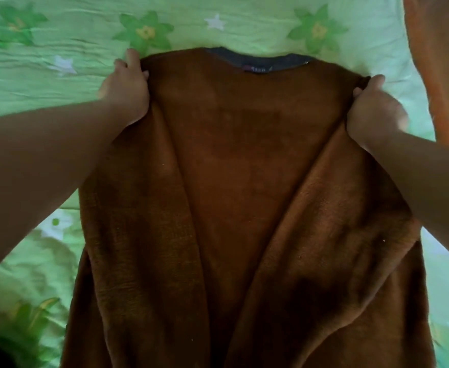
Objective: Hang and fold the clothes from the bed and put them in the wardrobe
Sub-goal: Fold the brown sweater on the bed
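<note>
left hand (126,87) and right hand (373,112) outstretched, both fisted on brown garment (244,168)

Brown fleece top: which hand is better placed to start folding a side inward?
Left, marginally. Both hands hold a shoulder, but the left hand has its grip up near the collar of the brown fleece top, while the right hand sits lower on bunched fabric.

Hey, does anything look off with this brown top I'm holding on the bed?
Possibly: the brown top looks inside out. Fuzzy lining faces up, the neck label shows, and grey fabric appears only at the collar. The left hand and right hand each hold a shoulder. Nothing looks torn or spilled.
</note>
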Motion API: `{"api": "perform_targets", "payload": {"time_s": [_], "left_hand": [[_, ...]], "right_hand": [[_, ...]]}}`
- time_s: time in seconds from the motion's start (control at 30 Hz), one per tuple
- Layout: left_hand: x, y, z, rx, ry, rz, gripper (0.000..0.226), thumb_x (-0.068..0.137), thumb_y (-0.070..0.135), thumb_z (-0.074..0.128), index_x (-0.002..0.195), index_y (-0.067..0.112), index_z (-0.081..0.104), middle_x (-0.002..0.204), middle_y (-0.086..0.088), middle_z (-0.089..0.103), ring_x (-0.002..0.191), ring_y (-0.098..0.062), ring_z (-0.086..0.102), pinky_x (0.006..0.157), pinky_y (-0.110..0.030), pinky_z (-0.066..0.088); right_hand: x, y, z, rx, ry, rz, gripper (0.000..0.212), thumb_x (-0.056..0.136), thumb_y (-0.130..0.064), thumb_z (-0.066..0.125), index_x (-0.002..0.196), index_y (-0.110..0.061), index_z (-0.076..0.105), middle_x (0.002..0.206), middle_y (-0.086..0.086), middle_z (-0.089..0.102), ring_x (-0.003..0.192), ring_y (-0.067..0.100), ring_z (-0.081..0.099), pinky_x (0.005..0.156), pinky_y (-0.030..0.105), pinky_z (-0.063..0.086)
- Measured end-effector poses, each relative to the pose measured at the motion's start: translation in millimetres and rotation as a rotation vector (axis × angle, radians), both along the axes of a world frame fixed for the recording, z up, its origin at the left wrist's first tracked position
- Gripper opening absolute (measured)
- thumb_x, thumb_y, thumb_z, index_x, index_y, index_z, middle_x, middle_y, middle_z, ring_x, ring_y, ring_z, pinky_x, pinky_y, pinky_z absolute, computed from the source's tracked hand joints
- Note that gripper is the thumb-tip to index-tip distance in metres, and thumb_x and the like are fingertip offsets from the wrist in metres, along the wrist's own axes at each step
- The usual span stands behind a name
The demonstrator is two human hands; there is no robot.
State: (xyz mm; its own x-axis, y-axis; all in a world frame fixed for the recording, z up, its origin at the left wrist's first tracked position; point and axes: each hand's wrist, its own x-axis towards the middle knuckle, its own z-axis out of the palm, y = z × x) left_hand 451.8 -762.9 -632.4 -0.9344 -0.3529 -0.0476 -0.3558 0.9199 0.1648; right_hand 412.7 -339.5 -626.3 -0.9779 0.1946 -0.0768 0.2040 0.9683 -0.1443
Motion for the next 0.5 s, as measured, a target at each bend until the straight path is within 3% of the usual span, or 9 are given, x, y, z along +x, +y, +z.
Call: {"api": "perform_targets", "payload": {"time_s": [0.1, 0.17, 0.23, 0.3, 0.37, 0.5], "left_hand": [[14.6, 5.7, 17.4, 0.148, 0.022, 0.035, 0.061, 0.105, 0.040, 0.039, 0.155, 0.012, 0.018, 0.146, -0.031, 0.032, 0.127, -0.054, 0.043, 0.103, -0.061, 0.037], [45.2, 20.6, 32.3, 0.010, 0.084, -0.043, 0.066, 0.102, 0.049, 0.039, 0.155, 0.014, 0.021, 0.150, -0.027, 0.030, 0.132, -0.048, 0.038, 0.104, -0.061, 0.038], [89.2, 43.4, 39.7, -0.133, 0.123, -0.216, 0.069, 0.102, 0.055, 0.033, 0.156, 0.013, 0.023, 0.156, -0.025, 0.027, 0.142, -0.043, 0.030, 0.111, -0.059, 0.033], [139.1, 63.3, 35.6, -0.160, 0.002, -0.337, 0.075, 0.101, 0.062, 0.023, 0.159, 0.015, 0.014, 0.164, -0.021, 0.013, 0.152, -0.037, 0.009, 0.121, -0.057, 0.017], [177.3, 72.4, 15.9, -0.191, -0.160, -0.360, 0.080, 0.098, 0.070, 0.011, 0.160, 0.019, 0.004, 0.166, -0.017, 0.002, 0.154, -0.033, -0.004, 0.123, -0.055, 0.006], [192.7, 71.0, -8.9, -0.192, -0.175, -0.336, 0.079, 0.097, 0.070, 0.008, 0.161, 0.023, 0.002, 0.167, -0.016, 0.001, 0.154, -0.033, -0.004, 0.124, -0.054, 0.005]], "right_hand": [[12.3, 0.4, 10.9, -0.150, -0.009, -0.023, 0.056, 0.108, -0.039, 0.032, 0.150, -0.003, 0.022, 0.141, 0.031, 0.042, 0.127, 0.052, 0.045, 0.102, 0.061, 0.039], [40.6, -4.8, 18.1, -0.064, 0.088, 0.086, 0.067, 0.106, -0.046, 0.034, 0.156, -0.005, 0.017, 0.152, 0.031, 0.029, 0.136, 0.050, 0.035, 0.108, 0.065, 0.035], [84.9, -19.7, 29.3, 0.058, 0.116, 0.263, 0.072, 0.105, -0.056, 0.026, 0.159, -0.009, 0.017, 0.161, 0.027, 0.020, 0.148, 0.044, 0.020, 0.117, 0.067, 0.019], [138.9, -36.7, 35.3, 0.087, -0.011, 0.428, 0.079, 0.101, -0.067, 0.014, 0.160, -0.014, 0.017, 0.166, 0.020, 0.014, 0.155, 0.037, 0.007, 0.120, 0.064, 0.005], [185.9, -45.7, 25.6, 0.157, -0.195, 0.508, 0.088, 0.094, -0.077, 0.000, 0.161, -0.020, 0.008, 0.169, 0.012, 0.004, 0.156, 0.033, -0.004, 0.120, 0.064, 0.000], [207.6, -42.3, -1.6, 0.198, -0.254, 0.497, 0.090, 0.091, -0.080, -0.006, 0.162, -0.024, -0.004, 0.169, 0.009, -0.010, 0.155, 0.033, -0.014, 0.120, 0.066, 0.000]]}}
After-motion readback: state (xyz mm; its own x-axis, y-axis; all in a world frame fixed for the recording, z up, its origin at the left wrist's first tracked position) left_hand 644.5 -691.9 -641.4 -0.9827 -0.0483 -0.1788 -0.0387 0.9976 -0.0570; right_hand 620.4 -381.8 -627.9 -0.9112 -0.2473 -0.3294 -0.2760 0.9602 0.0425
